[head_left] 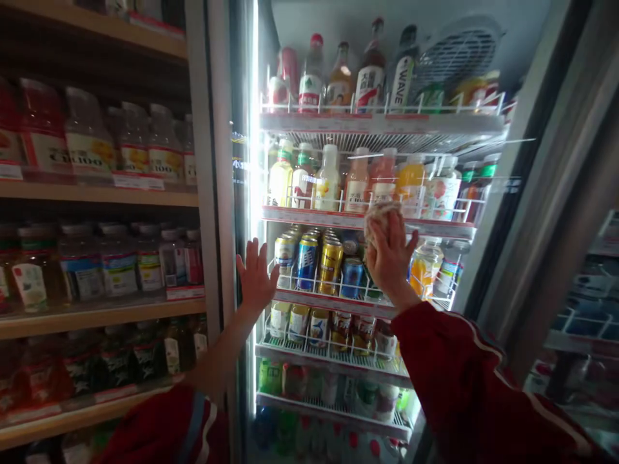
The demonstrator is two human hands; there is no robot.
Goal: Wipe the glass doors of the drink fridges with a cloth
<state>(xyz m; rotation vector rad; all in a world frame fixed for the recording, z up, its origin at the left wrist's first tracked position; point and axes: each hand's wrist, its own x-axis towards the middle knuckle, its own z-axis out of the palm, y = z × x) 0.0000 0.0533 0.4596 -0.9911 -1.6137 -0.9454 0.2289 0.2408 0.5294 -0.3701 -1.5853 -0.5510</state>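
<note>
Dim wooden shelves (72, 189) packed with bottles (90, 138) stand left of a bright, vertical white light strip (255, 96).

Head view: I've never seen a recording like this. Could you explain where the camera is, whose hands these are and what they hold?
There is no machine: these are one person's two bare hands, in dark red sleeves with pale stripes. The camera is worn on that person's head. The right hand holds a crumpled, pale fabric cloth at a tall, brightly lit drinks fridge. The left hand is open near the fridge's left edge, holding nothing visible; whether it touches anything is hard to tell. Inside stand colourful drink bottles and metal cans; brown wooden shelves at left carry more bottles.
</note>
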